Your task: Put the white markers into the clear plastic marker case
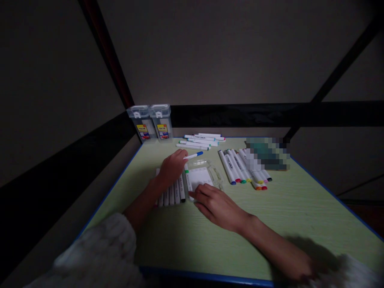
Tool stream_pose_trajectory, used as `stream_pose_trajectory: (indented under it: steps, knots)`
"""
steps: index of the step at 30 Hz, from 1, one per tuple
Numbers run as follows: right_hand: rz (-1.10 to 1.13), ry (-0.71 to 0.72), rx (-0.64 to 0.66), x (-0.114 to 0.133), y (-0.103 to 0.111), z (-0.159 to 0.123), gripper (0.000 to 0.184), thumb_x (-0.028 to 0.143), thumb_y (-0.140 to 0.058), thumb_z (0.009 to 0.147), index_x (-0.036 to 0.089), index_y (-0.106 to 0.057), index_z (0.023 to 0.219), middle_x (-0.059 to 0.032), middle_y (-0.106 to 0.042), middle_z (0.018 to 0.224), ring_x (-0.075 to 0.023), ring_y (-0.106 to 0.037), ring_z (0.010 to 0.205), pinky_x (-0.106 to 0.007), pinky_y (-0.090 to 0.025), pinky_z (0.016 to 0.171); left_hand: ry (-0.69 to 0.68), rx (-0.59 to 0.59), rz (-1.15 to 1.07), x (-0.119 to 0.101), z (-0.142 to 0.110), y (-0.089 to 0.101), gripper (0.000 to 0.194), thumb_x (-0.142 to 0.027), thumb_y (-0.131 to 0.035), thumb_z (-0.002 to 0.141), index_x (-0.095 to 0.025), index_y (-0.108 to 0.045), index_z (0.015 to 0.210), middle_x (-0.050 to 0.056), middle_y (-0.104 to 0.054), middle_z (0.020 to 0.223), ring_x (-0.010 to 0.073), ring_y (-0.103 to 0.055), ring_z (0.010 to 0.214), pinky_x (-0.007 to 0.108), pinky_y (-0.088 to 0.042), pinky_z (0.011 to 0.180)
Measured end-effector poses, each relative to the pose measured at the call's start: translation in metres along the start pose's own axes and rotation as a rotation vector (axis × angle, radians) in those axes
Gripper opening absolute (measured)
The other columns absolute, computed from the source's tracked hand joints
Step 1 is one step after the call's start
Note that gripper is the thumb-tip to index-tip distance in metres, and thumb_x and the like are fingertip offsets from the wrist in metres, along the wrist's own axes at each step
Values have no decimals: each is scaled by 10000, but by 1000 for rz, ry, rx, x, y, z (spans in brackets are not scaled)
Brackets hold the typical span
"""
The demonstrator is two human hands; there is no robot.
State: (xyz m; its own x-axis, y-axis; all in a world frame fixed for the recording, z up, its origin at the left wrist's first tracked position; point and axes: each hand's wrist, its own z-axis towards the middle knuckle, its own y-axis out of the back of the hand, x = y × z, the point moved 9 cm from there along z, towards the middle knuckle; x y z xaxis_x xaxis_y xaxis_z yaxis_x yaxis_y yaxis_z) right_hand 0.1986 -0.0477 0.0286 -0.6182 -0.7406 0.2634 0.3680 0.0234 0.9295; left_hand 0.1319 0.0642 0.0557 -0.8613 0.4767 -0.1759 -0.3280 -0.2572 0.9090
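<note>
My left hand is closed around a white marker with a blue tip, held over a row of white markers lying side by side on the table. My right hand rests with fingers stretched out on the near edge of a clear plastic case, next to a marker with a green band. The case lies flat between the two hands.
Two closed clear marker boxes stand at the far left corner. Loose white markers lie at the back. A row of markers with coloured caps lies at the right, beside a blurred patch. The green table has a blue edge.
</note>
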Motion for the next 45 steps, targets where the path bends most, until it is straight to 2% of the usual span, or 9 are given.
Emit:
stream_pose_trajectory:
  steps: [10, 18, 24, 31, 35, 38, 42, 45]
  knots:
    - [17, -7, -1, 0, 1, 0, 274, 166, -395, 848, 136, -530, 1085, -79, -530, 897, -192, -481, 869, -341, -444, 770, -56, -51, -105, -14, -27, 18, 150, -230, -363, 848, -173, -494, 893, 28, -563, 874, 156, -535, 791, 271, -422, 725]
    - [50, -21, -8, 0, 1, -1, 304, 165, -401, 841, 162, -520, 1121, -83, -536, 945, -198, -496, 903, -371, -453, 797, -106, -69, -81, -24, -39, 22, 160, -232, -369, 853, -167, -500, 917, 33, -572, 848, 147, -556, 746, 257, -437, 659]
    - [39, -3, -2, 2, 2, -1, 313, 202, -404, 853, 158, -510, 1144, -89, -550, 965, -198, -502, 918, -372, -451, 811, -239, -117, 30, -35, -46, 19, 186, -219, -350, 864, -159, -500, 956, 34, -572, 839, 137, -558, 721, 247, -445, 636]
    - [-58, 17, 26, 4, -1, -1, 344, 284, -395, 869, 127, -495, 1158, -96, -564, 999, -201, -502, 932, -382, -433, 846, -350, -177, 57, -45, -50, 22, 191, -208, -379, 856, -150, -516, 976, 39, -579, 829, 121, -554, 719, 230, -444, 639]
    - [-49, 13, -50, 3, 6, -3, 330, 270, -381, 871, 129, -499, 1145, -98, -575, 956, -203, -515, 910, -386, -450, 807, -398, -219, 47, -47, -53, 26, 189, -205, -382, 855, -147, -544, 934, 49, -585, 814, 130, -562, 742, 243, -454, 649]
    - [-19, -22, -162, -2, 17, -6, 292, 236, -366, 870, 127, -529, 1086, -101, -569, 915, -204, -513, 876, -383, -459, 759, -415, -248, 2, -49, -56, 28, 184, -210, -397, 849, -157, -563, 906, 48, -596, 813, 130, -569, 758, 251, -465, 672]
    - [11, -72, -378, -11, 38, -14, 248, 192, -377, 856, 145, -545, 1033, -97, -537, 915, -204, -489, 869, -366, -442, 736, -417, -278, -219, -47, -57, 31, 173, -235, -438, 836, -155, -575, 903, 37, -615, 812, 105, -573, 761, 225, -477, 699]
    - [-21, -122, -445, -16, 44, -19, 241, 181, -406, 843, 150, -531, 1048, -108, -515, 978, -222, -463, 911, -382, -413, 758, -407, -274, -348, -44, -56, 30, 164, -244, -470, 820, -154, -589, 889, 31, -621, 797, 96, -577, 750, 213, -480, 689]
